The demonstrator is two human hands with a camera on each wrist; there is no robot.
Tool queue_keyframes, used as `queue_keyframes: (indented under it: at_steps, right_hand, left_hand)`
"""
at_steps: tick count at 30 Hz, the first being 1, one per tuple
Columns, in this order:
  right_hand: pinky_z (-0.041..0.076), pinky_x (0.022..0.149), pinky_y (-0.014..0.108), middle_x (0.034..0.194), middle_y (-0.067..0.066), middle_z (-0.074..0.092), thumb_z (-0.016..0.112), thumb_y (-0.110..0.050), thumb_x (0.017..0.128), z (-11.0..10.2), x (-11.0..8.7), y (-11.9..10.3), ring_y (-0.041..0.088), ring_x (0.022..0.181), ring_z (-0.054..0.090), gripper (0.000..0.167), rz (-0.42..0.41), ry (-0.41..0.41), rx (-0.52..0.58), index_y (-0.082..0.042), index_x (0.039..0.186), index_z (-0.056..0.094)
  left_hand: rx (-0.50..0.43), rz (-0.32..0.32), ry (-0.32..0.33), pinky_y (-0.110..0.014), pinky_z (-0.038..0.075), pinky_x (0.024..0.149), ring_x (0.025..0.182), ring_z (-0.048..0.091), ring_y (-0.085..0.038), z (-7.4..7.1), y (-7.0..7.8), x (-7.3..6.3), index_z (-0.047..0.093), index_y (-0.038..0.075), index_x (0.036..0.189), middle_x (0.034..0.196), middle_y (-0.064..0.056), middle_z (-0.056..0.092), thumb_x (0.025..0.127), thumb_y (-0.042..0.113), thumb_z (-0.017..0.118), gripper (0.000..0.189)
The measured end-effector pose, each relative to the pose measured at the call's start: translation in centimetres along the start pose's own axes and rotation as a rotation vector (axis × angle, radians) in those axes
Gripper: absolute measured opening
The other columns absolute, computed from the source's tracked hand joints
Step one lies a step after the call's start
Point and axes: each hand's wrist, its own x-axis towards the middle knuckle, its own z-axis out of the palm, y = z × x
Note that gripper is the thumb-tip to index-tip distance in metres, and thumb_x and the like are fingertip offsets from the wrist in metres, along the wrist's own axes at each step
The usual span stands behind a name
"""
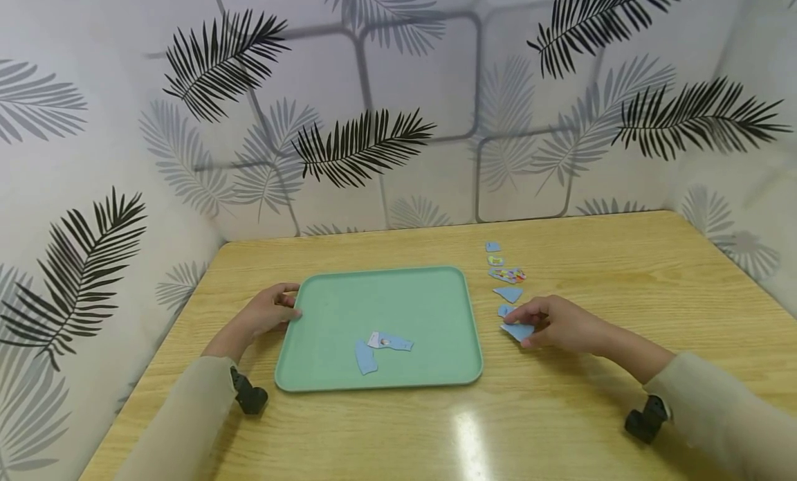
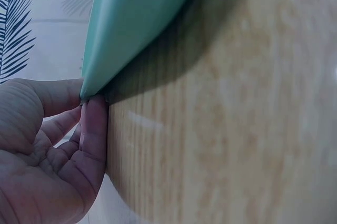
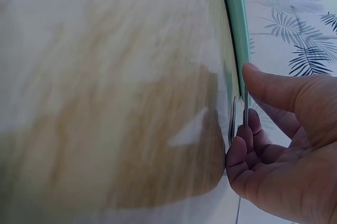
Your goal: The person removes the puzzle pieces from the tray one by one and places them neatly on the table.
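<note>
In the head view a green tray lies on the wooden table. My left hand pinches its left rim between thumb and fingers, and the left wrist view shows this grip on the tray's edge up close. Two flat puzzle pieces lie inside the tray: a plain blue piece and a printed piece, close together. Right of the tray, my right hand pinches a blue puzzle piece just above the table. Seen edge-on in the right wrist view, this piece sits between thumb and fingers.
Several more pieces form a loose column beyond the right hand: a small blue piece, a blue pointed piece, a colourful piece, a yellowish piece and a blue piece. A leaf-patterned wall borders the table.
</note>
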Motion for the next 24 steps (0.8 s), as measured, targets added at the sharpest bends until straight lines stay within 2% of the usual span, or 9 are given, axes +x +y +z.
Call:
queue_keyframes:
  at_steps: [8,15,24]
  right_hand:
    - [0.046,0.089,0.040,0.114,0.008,0.063,0.079,-0.008,0.081,-0.07,-0.08,0.44,0.023,0.103,0.055,0.037,0.009,0.005,0.006,-0.003,0.116,0.069]
    - [0.047,0.084,0.033,0.110,0.006,0.063,0.079,-0.010,0.081,0.00,0.10,0.76,0.019,0.098,0.056,0.036,0.010,0.006,0.003,-0.003,0.115,0.069]
    - [0.048,0.080,0.029,0.111,0.009,0.061,0.079,-0.007,0.080,0.12,0.07,0.37,0.021,0.097,0.055,0.036,0.045,0.010,0.019,-0.001,0.115,0.069]
  left_hand:
    - [0.001,0.013,-0.004,-0.034,0.051,0.078,0.097,0.051,-0.024,0.08,0.09,-0.12,0.034,0.000,0.147,0.112,-0.015,0.047,0.094,0.001,0.061,0.060]
    - [0.009,0.020,-0.001,-0.035,0.051,0.079,0.098,0.052,-0.025,0.07,-0.19,-0.13,0.035,0.001,0.147,0.114,-0.017,0.048,0.094,0.001,0.060,0.058]
    - [0.008,0.023,-0.001,-0.034,0.051,0.079,0.097,0.052,-0.025,-0.04,-0.30,0.05,0.034,0.001,0.147,0.112,-0.015,0.048,0.094,0.002,0.060,0.059]
